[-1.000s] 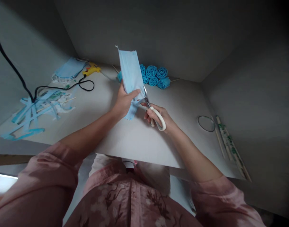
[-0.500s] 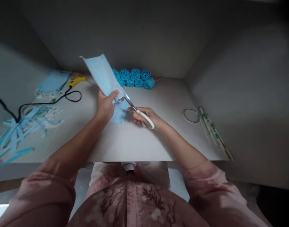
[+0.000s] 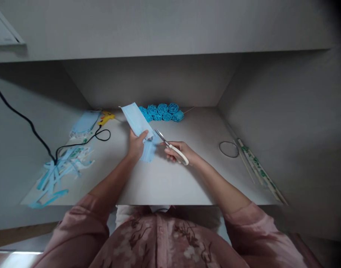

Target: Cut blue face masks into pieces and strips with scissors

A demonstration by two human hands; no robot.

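My left hand [image 3: 137, 144] pinches a light blue face mask sheet [image 3: 136, 118] near its lower end, with the thumb on top. The sheet slants up and away to the left. Below the fingers, another light blue piece [image 3: 149, 150] hangs or lies by the table; I cannot tell whether it is joined to the sheet. My right hand [image 3: 178, 150] is closed around the white handles of a pair of scissors [image 3: 178, 153]. The blades point up and left, close to the sheet's lower right edge.
Blue rolled flowers [image 3: 162, 109] line the back. At the left lie stacked masks [image 3: 85, 122], a yellow glue gun [image 3: 105, 117] with a black cord [image 3: 31, 124], and cut strips [image 3: 56, 175]. A wire ring [image 3: 228, 149] and wrapped sticks [image 3: 260, 169] lie at the right.
The view has tilted up, so the shelf edge above now shows. The scissors blades, at the sheet's edge before, are now a little apart from it. Both hands keep their holds.
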